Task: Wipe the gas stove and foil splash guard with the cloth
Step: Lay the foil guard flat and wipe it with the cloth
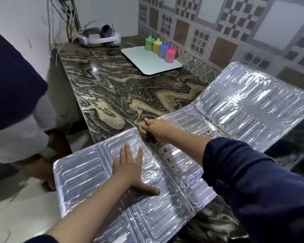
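head view: the left hand [128,165] lies flat and open on the foil splash guard [88,174], pinning it to the counter [112,88]. the right hand [156,128] is closed on the cloth [142,129] at the guard's far fold. best to keep that brace and wipe along the ridges, lightly so the foil doesn't crumple.

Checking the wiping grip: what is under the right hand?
A tan cloth peeks out under the closed right hand, pressed at the silver foil splash guard's edge. Most of the cloth is covered.

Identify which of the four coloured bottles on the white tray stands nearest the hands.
The pink bottle: it ends the row on the near side, beside the blue one.
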The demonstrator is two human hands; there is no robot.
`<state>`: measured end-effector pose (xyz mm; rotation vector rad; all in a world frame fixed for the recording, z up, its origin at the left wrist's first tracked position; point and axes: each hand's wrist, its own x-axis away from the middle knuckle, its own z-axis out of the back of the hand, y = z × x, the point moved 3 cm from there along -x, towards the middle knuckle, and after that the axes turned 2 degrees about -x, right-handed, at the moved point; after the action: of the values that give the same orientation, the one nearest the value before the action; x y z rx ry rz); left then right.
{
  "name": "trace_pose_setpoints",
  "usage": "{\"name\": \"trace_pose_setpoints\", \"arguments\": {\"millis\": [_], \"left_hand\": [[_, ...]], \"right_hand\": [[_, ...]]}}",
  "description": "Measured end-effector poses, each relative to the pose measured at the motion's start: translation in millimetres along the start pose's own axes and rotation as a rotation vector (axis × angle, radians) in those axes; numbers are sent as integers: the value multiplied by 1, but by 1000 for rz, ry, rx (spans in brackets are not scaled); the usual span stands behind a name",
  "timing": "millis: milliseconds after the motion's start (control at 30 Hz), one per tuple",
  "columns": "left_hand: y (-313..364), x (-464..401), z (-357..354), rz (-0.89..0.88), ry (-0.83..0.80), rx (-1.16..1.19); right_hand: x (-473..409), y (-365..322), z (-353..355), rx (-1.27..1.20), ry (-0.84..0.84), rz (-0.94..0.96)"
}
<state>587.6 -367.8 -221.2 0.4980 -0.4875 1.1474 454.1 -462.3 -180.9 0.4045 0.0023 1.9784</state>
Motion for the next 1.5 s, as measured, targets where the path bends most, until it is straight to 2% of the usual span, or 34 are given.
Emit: {"name": "trace_pose_setpoints", "arguments": {"millis": [200,533,800,933,1067,1167,1300,1367,1500], "left_hand": [[-3,-2,-1,-11,53,8],[0,1,4,8,21,20],[0,0,6,25,-13,-11],[-1,3,7,27,-32,-15],[-5,13,4,83,-89,-68],[-6,18,8,72,-78,-94],[4,4,12,11,35,-69],[8,-5,10,25,20,-52],[9,-12,6,39,-60,22]], "right_hand": [[27,-1,-22,114,-31,98],[135,-4,-35,251,-339,307],[195,-9,-34,102,-675,385],[196,-3,-26,-99,-779,301],[181,7,-14,-436,-753,152],[161,17,-2,-465,-676,88],[117,26,32,-426,-435,0],[95,30,47,-469,-318,-48],[56,35,53,-811,-150,-151]]}}
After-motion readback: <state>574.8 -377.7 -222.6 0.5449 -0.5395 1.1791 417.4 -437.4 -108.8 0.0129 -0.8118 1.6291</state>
